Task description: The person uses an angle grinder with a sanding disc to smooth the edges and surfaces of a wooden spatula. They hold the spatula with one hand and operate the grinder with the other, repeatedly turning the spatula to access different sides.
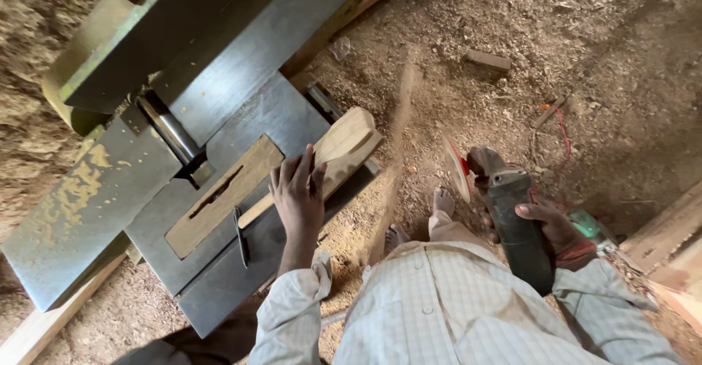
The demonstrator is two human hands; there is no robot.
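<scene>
Left hand (298,193) flat, fingers spread on wood piece (333,156) atop machine table (241,262) | right hand (550,226) clamped on grinder (512,215)

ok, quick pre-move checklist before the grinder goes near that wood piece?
1. Left hand pins the carved wood piece flat on the metal machine table: ok.
2. Right hand grips the angle grinder body: ok, one hand only.
3. Grinder disc is apart from the wood, off to the side over the floor: ok.
4. Disc spinning or stopped: cannot tell, it looks blurred.
5. Bare feet sit just below the disc, on the sawdust floor: not ok.
6. Red cord trails on the floor behind the grinder; whether it can snag: cannot tell.
</scene>
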